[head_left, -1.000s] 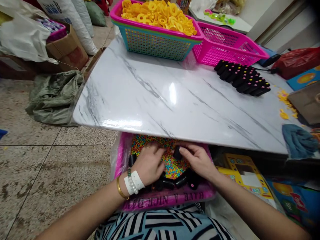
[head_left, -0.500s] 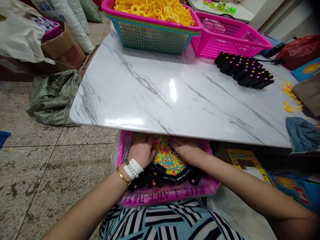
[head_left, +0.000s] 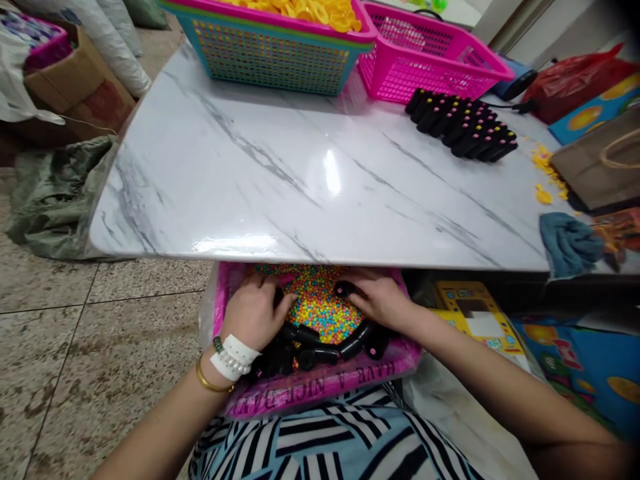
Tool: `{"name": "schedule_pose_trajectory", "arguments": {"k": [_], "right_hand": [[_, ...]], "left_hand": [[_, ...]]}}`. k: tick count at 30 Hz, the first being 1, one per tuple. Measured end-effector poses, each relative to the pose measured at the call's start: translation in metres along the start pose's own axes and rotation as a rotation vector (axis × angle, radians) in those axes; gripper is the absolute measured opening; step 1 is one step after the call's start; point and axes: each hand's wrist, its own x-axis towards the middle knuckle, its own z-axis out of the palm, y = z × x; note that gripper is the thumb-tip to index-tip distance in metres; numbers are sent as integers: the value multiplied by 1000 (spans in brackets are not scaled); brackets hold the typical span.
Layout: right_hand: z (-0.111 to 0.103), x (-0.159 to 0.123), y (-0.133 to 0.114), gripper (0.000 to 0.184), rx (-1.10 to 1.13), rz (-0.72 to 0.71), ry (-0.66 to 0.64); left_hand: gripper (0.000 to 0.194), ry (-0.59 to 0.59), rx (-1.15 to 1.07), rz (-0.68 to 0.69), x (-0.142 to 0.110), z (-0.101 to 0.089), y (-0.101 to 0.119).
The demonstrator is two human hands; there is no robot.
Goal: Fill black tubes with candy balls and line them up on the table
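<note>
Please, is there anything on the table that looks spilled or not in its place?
Yes: small yellow pieces lie scattered on the right side of the table, beside the brown bag. They look stray because similar ones are heaped in the pink-rimmed basket.

The left wrist (head_left: 212, 366) has a gold bangle (head_left: 206, 383), white band (head_left: 241, 347) and beads (head_left: 234, 364). Blue clothes (head_left: 325, 440) have black and white stripes.

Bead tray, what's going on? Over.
Right hand holding black tube. Left hand in tray, grip unclear. Table hides tray's far rim.
</note>
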Motion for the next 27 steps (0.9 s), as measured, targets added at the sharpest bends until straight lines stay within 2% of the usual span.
{"name": "schedule_pose_trajectory", "arguments": {"k": [3, 5, 8, 11, 15, 20, 25, 27], "right_hand": [[8, 6, -2, 38, -250, -8, -50], [13, 9, -8, 33, -308, -53, -120], [13, 7, -14, 31, -175, -123, -157], [1, 0, -16, 33, 135, -152, -87], [-15, -11, -17, 30, 359, -47, -38], [-12, -12, -11, 33, 314, 8, 25], [-5, -5, 0, 36, 440, 97, -95], [-3, -2, 3, 36, 338, 52, -67]], "left_hand": [[42, -55, 71, -14, -6, 0, 3], [42, -52, 114, 11, -6, 1, 4], [43, -47, 153, 23, -7, 1, 4], [46, -98, 158, 39, -8, -1, 2], [40, -185, 86, 79, -7, -2, 0], [35, -143, -142, 144, -4, 7, 6], [41, -71, -347, 218, -6, 6, 17], [39, -110, -333, 214, 1, 1, 21]]}}
